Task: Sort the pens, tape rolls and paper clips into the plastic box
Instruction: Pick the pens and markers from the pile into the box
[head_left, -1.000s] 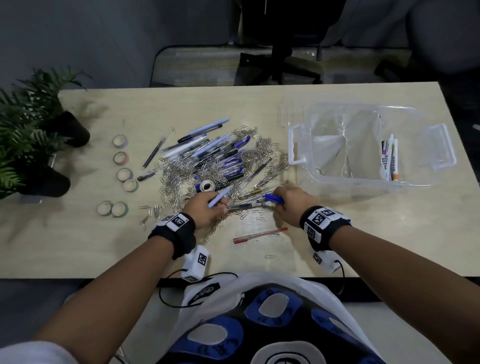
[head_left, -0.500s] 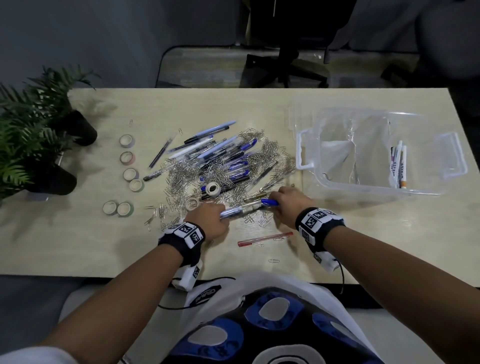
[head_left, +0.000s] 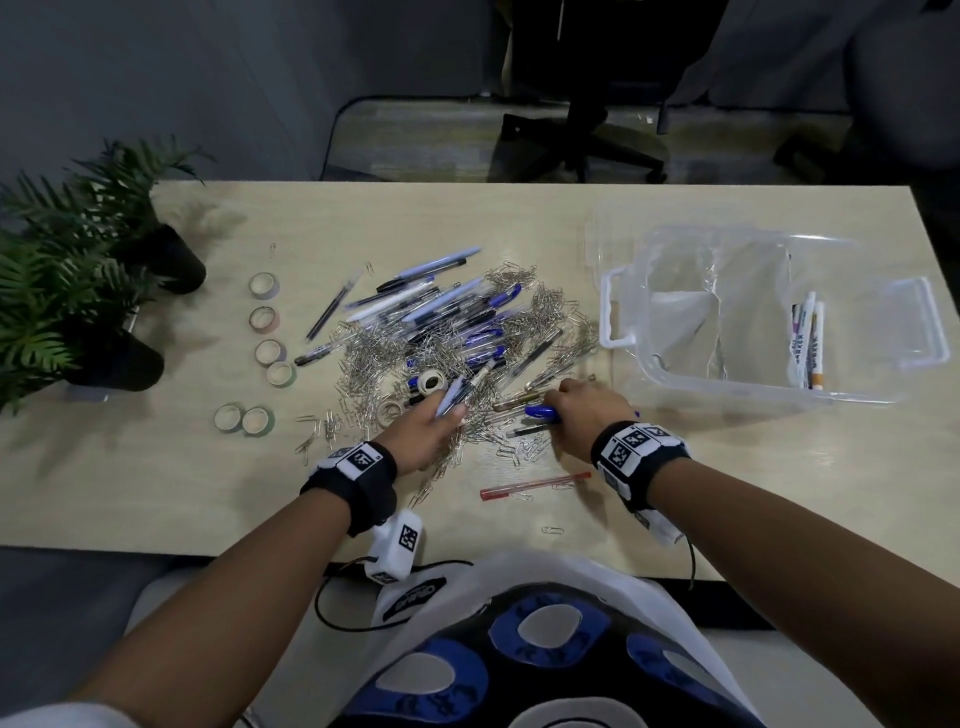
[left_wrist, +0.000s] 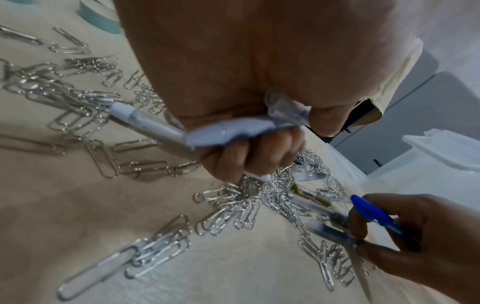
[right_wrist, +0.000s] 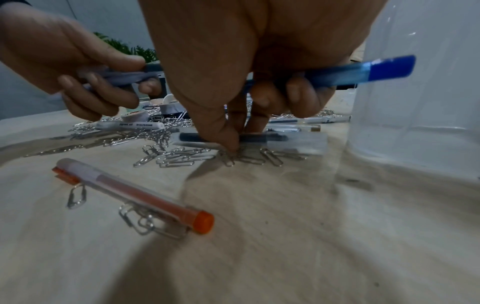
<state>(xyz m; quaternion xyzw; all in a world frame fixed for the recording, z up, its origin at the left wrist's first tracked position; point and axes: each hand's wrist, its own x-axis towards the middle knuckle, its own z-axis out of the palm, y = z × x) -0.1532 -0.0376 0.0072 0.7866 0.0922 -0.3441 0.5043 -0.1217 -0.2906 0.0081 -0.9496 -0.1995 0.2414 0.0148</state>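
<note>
- While the left hand (head_left: 423, 434) grips pale pens (left_wrist: 233, 131), the right hand (head_left: 584, 415) clutches a blue-capped pen (right_wrist: 363, 72) — fingertips pinching a black-capped one (right_wrist: 259, 137).
- Both work just beside the plastic box (head_left: 618, 312) — over paper clips (head_left: 374, 358).

- A black wristband (head_left: 363, 480) is worn on the left wrist, topped by a white strip printed with a black square marker.
- A white camera block (head_left: 396, 552) bearing the same kind of marker is hung beneath that band, and a thin black cable (head_left: 332, 603) is looped from it.
- A matching black band (head_left: 638, 453) with a white marker strip is worn on the right wrist.
- Both forearms are left bare.
- A white garment (head_left: 524, 649) patterned in black and blue is seen at the near edge.
</note>
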